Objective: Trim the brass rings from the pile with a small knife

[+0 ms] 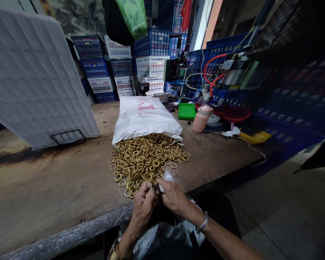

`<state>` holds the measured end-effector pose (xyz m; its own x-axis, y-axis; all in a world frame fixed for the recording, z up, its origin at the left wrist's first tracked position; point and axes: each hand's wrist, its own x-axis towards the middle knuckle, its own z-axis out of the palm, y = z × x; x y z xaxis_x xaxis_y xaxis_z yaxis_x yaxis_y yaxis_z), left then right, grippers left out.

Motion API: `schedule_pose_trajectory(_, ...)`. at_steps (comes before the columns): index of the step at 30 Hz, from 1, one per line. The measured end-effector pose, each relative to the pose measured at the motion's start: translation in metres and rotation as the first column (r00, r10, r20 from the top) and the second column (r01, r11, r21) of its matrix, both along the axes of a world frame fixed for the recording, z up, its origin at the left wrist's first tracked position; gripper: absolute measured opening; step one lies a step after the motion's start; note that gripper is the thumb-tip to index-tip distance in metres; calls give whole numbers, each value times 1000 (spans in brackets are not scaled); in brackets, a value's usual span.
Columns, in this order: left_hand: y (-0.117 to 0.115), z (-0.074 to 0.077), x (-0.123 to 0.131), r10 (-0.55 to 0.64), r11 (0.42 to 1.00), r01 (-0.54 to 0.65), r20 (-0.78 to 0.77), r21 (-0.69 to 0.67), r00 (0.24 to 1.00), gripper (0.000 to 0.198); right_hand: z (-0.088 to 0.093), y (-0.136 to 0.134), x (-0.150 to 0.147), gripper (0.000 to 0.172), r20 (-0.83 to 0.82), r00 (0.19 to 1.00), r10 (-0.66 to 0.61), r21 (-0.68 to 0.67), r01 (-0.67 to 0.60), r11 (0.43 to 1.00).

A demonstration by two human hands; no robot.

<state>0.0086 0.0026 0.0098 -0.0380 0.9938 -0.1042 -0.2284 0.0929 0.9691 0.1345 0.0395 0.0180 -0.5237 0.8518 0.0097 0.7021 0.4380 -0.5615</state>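
Observation:
A heap of brass-coloured rings (146, 157) spills from the mouth of a white sack (144, 117) onto the worn wooden bench (56, 184). Both of my hands meet at the near edge of the heap. My left hand (143, 207) is closed, its fingers pinched together at the pile's front. My right hand (173, 196), with a metal bangle on its wrist, is closed on a small dark tool or part (157, 187) held between the two hands. What the left fingers hold is too small to name.
A grey quilted cover (35, 76) stands at the left. A green tray (186, 111), pink bottle (201, 119), red dish (235, 113) and yellow scoop (256, 137) sit at the right by a machine with orange hoses. Stacked blue and white crates (148, 61) fill the back. A plastic bag (159, 238) lies on my lap.

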Motion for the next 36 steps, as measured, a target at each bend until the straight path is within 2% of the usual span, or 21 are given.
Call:
schedule_pose_trajectory(3, -3, -1, -3, -3, 998, 6, -48, 65, 999, 32, 3, 2, 2, 32, 83, 996, 17, -8, -17, 1000)
schedule_pose_trajectory(6, -10, 0, -3, -40, 998, 42, -53, 36, 998, 29, -1, 9, 7, 34, 150, 988, -29, 13, 28, 1000)
schedule_pose_trajectory(10, -20, 3, -1, -150, 983, 164, 158, -83, 976, 24, -11, 30, 13, 28, 174, 959, -224, 86, 212, 974)
schedule_pose_trajectory(13, -20, 1, -1, -124, 972, 181, 330, -149, 936, 25, -17, 47, 11, 21, 55, 945, -322, 155, 310, 938)
schedule_pose_trajectory(18, -14, -3, -4, -78, 971, 163, 410, -177, 909, 26, -23, 69, -3, 17, -109, 939, -327, 169, 342, 924)
schedule_pose_trajectory(21, -12, -4, -7, -50, 968, 159, 467, -196, 883, 20, -26, 77, -9, 17, -69, 944, -322, 184, 330, 926)
schedule_pose_trajectory(26, -10, -6, -13, -52, 960, 197, 563, -201, 825, 22, -30, 83, -12, 19, -5, 946, -324, 225, 317, 921)
schedule_pose_trajectory(31, -5, -9, -16, -32, 968, 173, 594, -181, 804, 17, -29, 84, -10, 14, -116, 940, -319, 159, 335, 929)
schedule_pose_trajectory(34, 0, -10, -15, -14, 974, 128, 516, -185, 856, 22, -23, 82, -9, 14, -258, 903, -344, 40, 365, 930)
schedule_pose_trajectory(36, 5, -11, -13, 8, 982, 68, 392, -178, 920, 26, -18, 78, -7, 13, -363, 864, -348, -87, 340, 936)
